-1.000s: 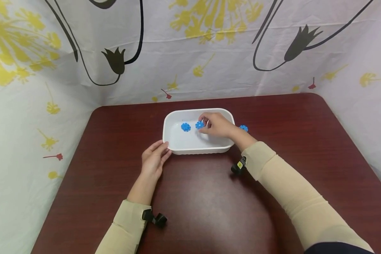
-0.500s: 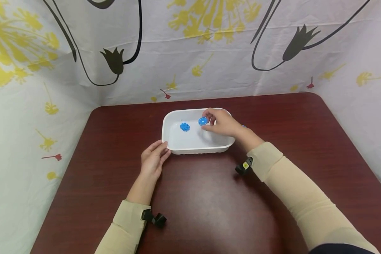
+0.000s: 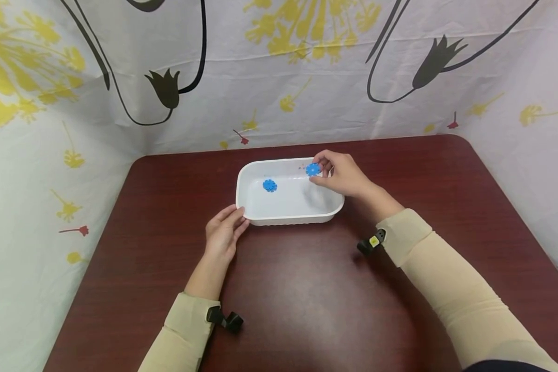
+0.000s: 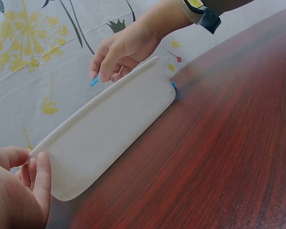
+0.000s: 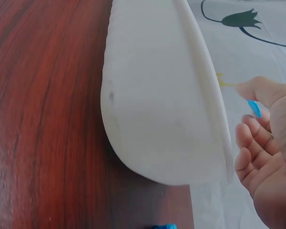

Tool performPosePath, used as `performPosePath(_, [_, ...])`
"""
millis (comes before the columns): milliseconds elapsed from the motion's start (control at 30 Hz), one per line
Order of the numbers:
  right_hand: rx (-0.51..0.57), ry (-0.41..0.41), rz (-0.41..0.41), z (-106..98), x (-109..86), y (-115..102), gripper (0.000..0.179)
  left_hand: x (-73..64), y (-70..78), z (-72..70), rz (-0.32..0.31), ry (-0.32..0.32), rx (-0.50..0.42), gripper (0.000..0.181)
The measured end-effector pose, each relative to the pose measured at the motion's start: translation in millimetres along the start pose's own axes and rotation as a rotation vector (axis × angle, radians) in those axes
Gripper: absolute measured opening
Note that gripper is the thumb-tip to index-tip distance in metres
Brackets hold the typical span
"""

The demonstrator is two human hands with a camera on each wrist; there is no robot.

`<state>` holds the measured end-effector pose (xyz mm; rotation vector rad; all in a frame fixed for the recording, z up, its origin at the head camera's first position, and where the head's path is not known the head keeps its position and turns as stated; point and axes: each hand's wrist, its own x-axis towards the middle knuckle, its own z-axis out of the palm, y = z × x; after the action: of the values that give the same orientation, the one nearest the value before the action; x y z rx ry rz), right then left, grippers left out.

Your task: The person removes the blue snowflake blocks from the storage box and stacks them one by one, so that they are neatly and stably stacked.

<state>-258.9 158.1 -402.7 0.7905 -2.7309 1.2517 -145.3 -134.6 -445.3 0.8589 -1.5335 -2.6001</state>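
Observation:
A white plastic tray (image 3: 288, 206) sits on the table, and my left hand (image 3: 221, 235) grips its near left corner between thumb and fingers. Inside, toward the left, lies a blue notched, flower-shaped building disc (image 3: 269, 185). My right hand (image 3: 344, 173) pinches a second blue disc (image 3: 312, 169) between thumb and fingertips, over the tray's back right part. From the left wrist that held disc (image 4: 94, 82) shows edge-on above the rim. Another blue piece (image 4: 173, 86) is on the table just beyond the tray's right end, hidden in the head view behind the right hand.
The dark red-brown table (image 3: 307, 289) has rounded far corners. A white cloth (image 3: 260, 113) printed with yellow and grey flowers hangs behind it and at both sides. Small black cameras are strapped at the left cuff (image 3: 181, 310) and the right cuff.
My right hand has lifted the held disc and carried it rightward and back, from the tray's middle to its back right. The left hand has stayed on the corner.

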Motion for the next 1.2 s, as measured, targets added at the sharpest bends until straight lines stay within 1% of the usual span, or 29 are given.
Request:
performPosePath(133, [0.005, 0.039, 0.014, -6.0, -3.1, 3.6, 0.036, -0.2, 0.3, -0.2, 0.001, -0.001, 0.001, 0.031])
performPosePath(333, [0.028, 0.063, 0.024, -14.1, -9.4, 11.2, 0.035, -0.7, 0.8, -0.3, 0.002, 0.000, 0.003, 0.032])
performPosePath(667, [0.035, 0.122, 0.129, -29.1, -21.1, 25.7, 0.035, 0.7, 0.1, -0.3, -0.003, 0.001, -0.011, 0.033])
performPosePath(833, [0.027, 0.144, 0.172, -32.5, -26.8, 34.4, 0.037, 0.5, 0.0, -0.7, -0.002, 0.001, -0.006, 0.034])
performPosePath(1200, [0.032, 0.175, 0.160, -35.5, -38.1, 59.3, 0.036, -0.2, 0.7, -0.8, -0.005, 0.000, 0.002, 0.034])
